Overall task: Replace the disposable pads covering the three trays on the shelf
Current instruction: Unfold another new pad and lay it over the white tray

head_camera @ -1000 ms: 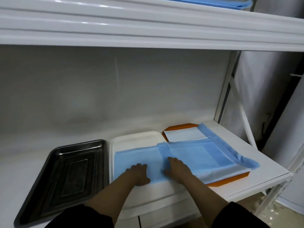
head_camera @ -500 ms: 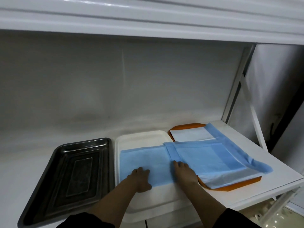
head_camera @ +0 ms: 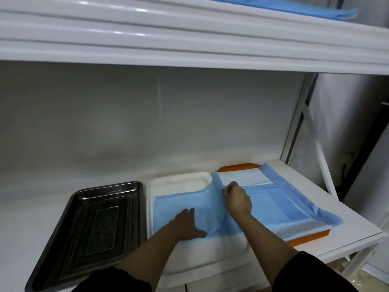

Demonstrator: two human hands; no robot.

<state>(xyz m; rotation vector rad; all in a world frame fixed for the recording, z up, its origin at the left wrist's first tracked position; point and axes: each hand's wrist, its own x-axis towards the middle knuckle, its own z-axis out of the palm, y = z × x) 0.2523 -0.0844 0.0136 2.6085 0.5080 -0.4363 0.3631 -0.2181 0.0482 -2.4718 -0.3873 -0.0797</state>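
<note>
Three trays stand in a row on the shelf: a bare dark metal tray on the left, a white tray in the middle, an orange tray on the right. A blue pad lies partly folded in the white tray. My left hand presses flat on it. My right hand pinches the pad's folded edge and lifts it up as a flap. A second blue pad covers the orange tray, its right edge hanging over the rim.
The white shelf board ends at the right by a slanted white frame post. A thick white upper shelf runs overhead, with more blue pads on it. A grey wall closes the back.
My right hand went from pressing flat on the pad to pinching its folded edge and raising it toward the back. My left hand stayed on the pad. The view tilted slightly upward.
</note>
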